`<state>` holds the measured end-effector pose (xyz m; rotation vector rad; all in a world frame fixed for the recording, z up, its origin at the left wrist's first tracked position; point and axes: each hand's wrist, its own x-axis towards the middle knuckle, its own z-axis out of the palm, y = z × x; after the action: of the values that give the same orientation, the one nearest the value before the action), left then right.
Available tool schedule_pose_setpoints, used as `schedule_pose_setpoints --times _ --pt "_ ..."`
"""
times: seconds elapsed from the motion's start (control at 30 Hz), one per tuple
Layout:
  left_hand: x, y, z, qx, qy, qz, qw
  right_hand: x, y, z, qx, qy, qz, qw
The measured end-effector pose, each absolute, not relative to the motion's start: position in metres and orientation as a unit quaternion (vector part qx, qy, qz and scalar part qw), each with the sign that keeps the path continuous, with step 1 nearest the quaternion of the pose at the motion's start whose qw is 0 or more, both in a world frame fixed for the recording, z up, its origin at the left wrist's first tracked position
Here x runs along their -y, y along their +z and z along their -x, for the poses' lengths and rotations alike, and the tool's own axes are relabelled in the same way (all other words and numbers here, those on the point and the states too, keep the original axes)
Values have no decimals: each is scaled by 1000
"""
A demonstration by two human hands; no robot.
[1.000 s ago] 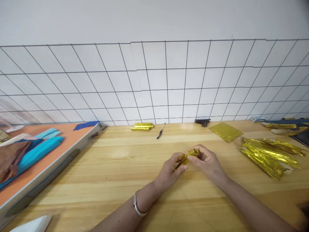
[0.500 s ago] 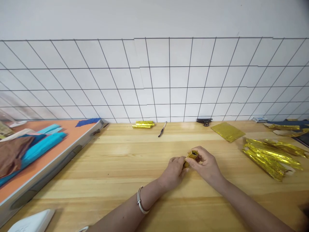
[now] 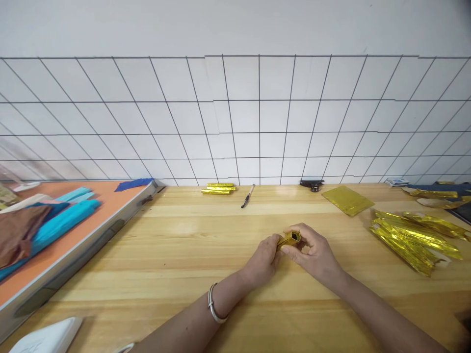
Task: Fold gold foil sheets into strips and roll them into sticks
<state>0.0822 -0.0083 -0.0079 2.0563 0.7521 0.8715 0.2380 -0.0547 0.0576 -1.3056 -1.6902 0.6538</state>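
Observation:
A small gold foil tube [image 3: 293, 238] with an angular open end is held between my two hands above the wooden table [image 3: 191, 264]. My left hand [image 3: 264, 258] closes round its left end and hides that part. The thumb and fingers of my right hand [image 3: 313, 249] pinch the tube near its open end, which faces right and toward me. A bangle circles my left wrist.
Gold rolls [image 3: 219, 189], a pen [image 3: 248, 196] and a black clip [image 3: 312, 185] lie near the wall. Rightward are a gold sheet [image 3: 348, 200] and crumpled gold foil [image 3: 415, 240]. An orange-topped case [image 3: 106, 206] with coloured pieces stands left; a white object [image 3: 49, 337] is nearest me.
The tube has tilted, its open end now turned more to the right and toward me. Both hands have shifted slightly with it and keep their hold.

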Motion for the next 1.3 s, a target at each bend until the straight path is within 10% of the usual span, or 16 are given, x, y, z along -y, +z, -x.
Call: schedule_pose_setpoints --times 0.6,1.3 --pt "-13 -9 -65 -401 284 -869 57 39 53 -263 602 364 586 401" --pt "-7 7 -63 -406 222 -885 50 44 62 -265 623 334 583 401"
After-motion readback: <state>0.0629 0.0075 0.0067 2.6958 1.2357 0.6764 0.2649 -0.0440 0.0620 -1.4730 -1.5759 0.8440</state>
